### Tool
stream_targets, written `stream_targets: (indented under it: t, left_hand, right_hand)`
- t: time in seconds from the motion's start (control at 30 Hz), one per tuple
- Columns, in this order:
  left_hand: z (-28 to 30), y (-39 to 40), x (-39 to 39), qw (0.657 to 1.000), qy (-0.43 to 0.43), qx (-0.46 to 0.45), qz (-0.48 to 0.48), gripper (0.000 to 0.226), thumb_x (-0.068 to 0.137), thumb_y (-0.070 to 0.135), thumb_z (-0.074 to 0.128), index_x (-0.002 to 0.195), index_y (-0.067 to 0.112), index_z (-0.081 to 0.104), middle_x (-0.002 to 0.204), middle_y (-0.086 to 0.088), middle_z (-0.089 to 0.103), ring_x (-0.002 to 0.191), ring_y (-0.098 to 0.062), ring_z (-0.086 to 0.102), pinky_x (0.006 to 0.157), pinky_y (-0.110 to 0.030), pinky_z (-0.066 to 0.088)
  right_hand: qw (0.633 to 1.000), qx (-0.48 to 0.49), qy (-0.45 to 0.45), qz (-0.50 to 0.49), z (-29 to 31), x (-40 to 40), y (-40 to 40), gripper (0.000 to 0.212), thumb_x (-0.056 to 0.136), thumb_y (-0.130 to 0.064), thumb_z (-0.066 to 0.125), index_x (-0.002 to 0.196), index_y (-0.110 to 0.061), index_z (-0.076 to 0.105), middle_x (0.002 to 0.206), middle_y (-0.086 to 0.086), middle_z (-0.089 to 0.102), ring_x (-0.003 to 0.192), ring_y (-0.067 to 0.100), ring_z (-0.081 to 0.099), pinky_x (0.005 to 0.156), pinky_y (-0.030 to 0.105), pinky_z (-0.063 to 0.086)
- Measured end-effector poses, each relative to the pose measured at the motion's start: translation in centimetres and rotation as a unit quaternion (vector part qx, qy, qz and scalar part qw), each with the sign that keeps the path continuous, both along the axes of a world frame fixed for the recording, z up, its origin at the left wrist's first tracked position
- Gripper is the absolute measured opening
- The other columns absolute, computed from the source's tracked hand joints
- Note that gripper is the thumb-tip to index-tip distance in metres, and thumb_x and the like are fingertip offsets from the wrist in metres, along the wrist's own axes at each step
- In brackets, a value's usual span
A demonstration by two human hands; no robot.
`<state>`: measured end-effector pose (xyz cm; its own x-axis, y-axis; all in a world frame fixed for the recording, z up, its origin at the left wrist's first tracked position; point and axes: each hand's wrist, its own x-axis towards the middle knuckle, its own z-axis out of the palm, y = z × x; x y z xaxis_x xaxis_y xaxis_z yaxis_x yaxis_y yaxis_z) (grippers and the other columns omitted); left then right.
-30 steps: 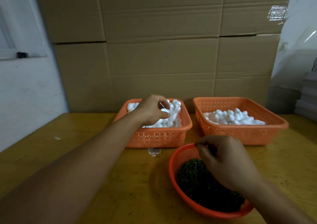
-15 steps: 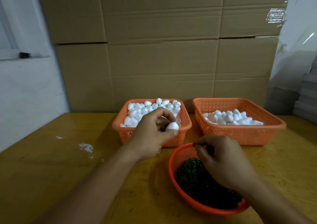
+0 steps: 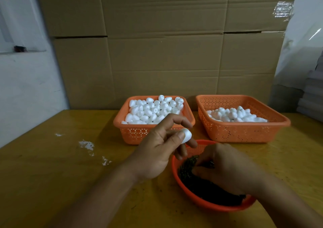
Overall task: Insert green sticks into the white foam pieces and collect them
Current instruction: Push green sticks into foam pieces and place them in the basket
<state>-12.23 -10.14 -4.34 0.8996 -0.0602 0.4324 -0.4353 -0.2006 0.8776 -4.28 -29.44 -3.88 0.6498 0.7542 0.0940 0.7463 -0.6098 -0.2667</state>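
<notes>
My left hand pinches one white foam piece between thumb and fingers, just above the far rim of the round orange bowl. That bowl holds a dark heap of green sticks. My right hand reaches down into the heap with curled fingers; whether it holds a stick is hidden. Behind stand two square orange baskets: the left basket is heaped with foam pieces, the right basket holds a lower layer of them.
The wooden table has white foam crumbs left of the baskets. A wall of cardboard boxes rises right behind the baskets. A white wall stands on the left, and plastic wrap with stacked material on the right.
My left hand took a foam piece out of the left basket and carried it back toward the bowl. My right hand dipped lower into the green sticks.
</notes>
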Motion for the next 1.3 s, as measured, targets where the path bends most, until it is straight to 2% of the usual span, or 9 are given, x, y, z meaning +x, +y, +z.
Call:
stream_targets:
  t: [0.13, 0.23, 0.33, 0.43, 0.6, 0.77, 1.0, 1.1, 1.3]
  left_hand:
    - [0.1, -0.5, -0.3, 0.999, 0.021, -0.024, -0.023, 0.019, 0.103, 0.027, 0.048, 0.111, 0.020, 0.063, 0.089, -0.011, 0.071, 0.071, -0.021, 0.057, 0.066, -0.030, 0.049]
    - [0.1, -0.6, -0.6, 0.996, 0.043, -0.039, -0.063, 0.023, 0.098, 0.025, 0.061, 0.119, 0.018, 0.063, 0.093, -0.014, 0.072, 0.073, -0.019, 0.057, 0.070, -0.031, 0.049]
    - [-0.1, -0.8, -0.6, 0.994, 0.056, -0.056, -0.073, 0.029, 0.096, 0.015, 0.061, 0.125, 0.016, 0.060, 0.092, -0.015, 0.072, 0.074, -0.021, 0.057, 0.069, -0.029, 0.049]
    - [-0.2, -1.2, -0.3, 0.991, 0.075, -0.099, -0.049, 0.023, 0.096, 0.026, 0.058, 0.117, 0.017, 0.065, 0.078, -0.012, 0.070, 0.071, -0.031, 0.053, 0.059, -0.025, 0.046]
    - [-0.4, -1.5, 0.0, 0.974, 0.118, -0.194, -0.015, 0.032, 0.093, 0.035, 0.066, 0.103, 0.005, 0.070, 0.066, -0.006, 0.059, 0.058, -0.013, 0.050, 0.051, -0.021, 0.036]
    - [-0.2, -1.5, 0.1, 0.948, 0.167, -0.270, -0.018, 0.046, 0.090, 0.035, 0.061, 0.116, -0.004, 0.063, 0.068, -0.007, 0.059, 0.054, -0.012, 0.049, 0.052, -0.023, 0.038]
    - [-0.2, -1.3, 0.1, 0.938, 0.190, -0.290, -0.021, 0.045, 0.090, 0.035, 0.062, 0.114, -0.003, 0.066, 0.069, -0.009, 0.060, 0.054, -0.013, 0.050, 0.052, -0.025, 0.040]
    - [-0.2, -1.2, 0.0, 0.937, 0.196, -0.289, -0.024, 0.044, 0.090, 0.033, 0.061, 0.114, -0.003, 0.064, 0.069, -0.010, 0.061, 0.053, -0.013, 0.051, 0.051, -0.024, 0.041]
    - [0.0, -1.3, 0.0, 0.932, 0.206, -0.298, -0.019, 0.042, 0.090, 0.033, 0.059, 0.115, 0.000, 0.063, 0.065, -0.010, 0.060, 0.051, -0.013, 0.049, 0.050, -0.024, 0.040]
  right_hand:
    - [0.998, -0.063, -0.003, 0.028, 0.1, -0.6, 0.1, 0.039, 0.083, -0.067, 0.060, 0.117, -0.049, 0.061, 0.095, -0.022, 0.066, 0.087, 0.000, 0.060, 0.076, 0.028, 0.054]
    - [0.995, -0.094, -0.025, 0.033, -0.3, -0.9, 0.5, 0.041, 0.086, -0.062, 0.059, 0.123, -0.044, 0.057, 0.086, -0.019, 0.059, 0.082, 0.002, 0.056, 0.071, 0.026, 0.050]
    - [0.994, -0.100, -0.042, 0.018, -0.8, -1.1, 0.8, 0.032, 0.091, -0.054, 0.058, 0.115, -0.033, 0.060, 0.096, -0.010, 0.063, 0.088, 0.012, 0.062, 0.078, 0.035, 0.056]
    - [0.996, -0.086, -0.026, -0.012, -0.9, -1.0, 1.1, 0.017, 0.091, -0.047, 0.062, 0.095, -0.031, 0.061, 0.089, -0.008, 0.063, 0.083, 0.012, 0.063, 0.076, 0.033, 0.056]
    - [0.998, -0.051, 0.007, -0.032, -0.7, -0.6, 1.1, 0.019, 0.084, -0.047, 0.072, 0.097, -0.032, 0.071, 0.090, -0.012, 0.068, 0.083, 0.008, 0.064, 0.077, 0.035, 0.058]
    - [0.998, -0.020, 0.033, -0.045, -0.5, -0.2, 1.0, 0.015, 0.080, -0.040, 0.077, 0.084, -0.027, 0.072, 0.080, -0.009, 0.069, 0.071, 0.006, 0.064, 0.068, 0.031, 0.058]
    - [0.998, 0.022, 0.037, -0.047, -0.6, 0.4, 0.5, 0.022, 0.083, -0.037, 0.074, 0.070, -0.019, 0.070, 0.066, -0.002, 0.068, 0.059, 0.010, 0.064, 0.052, 0.026, 0.050]
    - [0.996, 0.068, 0.039, -0.044, -0.4, 0.4, 0.5, 0.033, 0.084, -0.035, 0.067, 0.061, -0.013, 0.061, 0.056, 0.003, 0.058, 0.046, 0.011, 0.051, 0.048, 0.028, 0.042]
    - [0.992, 0.101, 0.075, -0.030, 0.3, 0.3, 0.2, 0.034, 0.091, -0.033, 0.067, 0.067, -0.009, 0.065, 0.055, 0.000, 0.055, 0.041, 0.004, 0.044, 0.042, 0.019, 0.034]
